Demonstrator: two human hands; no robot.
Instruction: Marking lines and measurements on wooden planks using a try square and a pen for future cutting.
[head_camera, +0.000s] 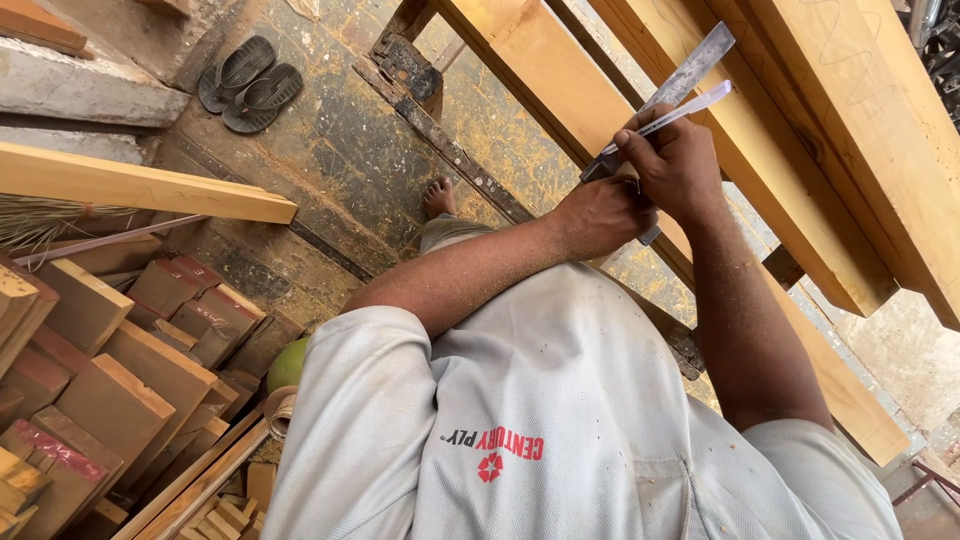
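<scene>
Workshop floor (330, 150), stained concrete; sandals (250, 82) at 11 o'clock, stacked wood offcuts (110, 380) at 8 o'clock. Long timber beam (560, 90) runs from 12 to 4 o'clock. Left hand (600, 215), grip closed on steel square (690, 70), pressing it against the beam. Right hand (680, 165), at 1 o'clock, grip pinching white pen (680, 112) beside the square's blade.
</scene>
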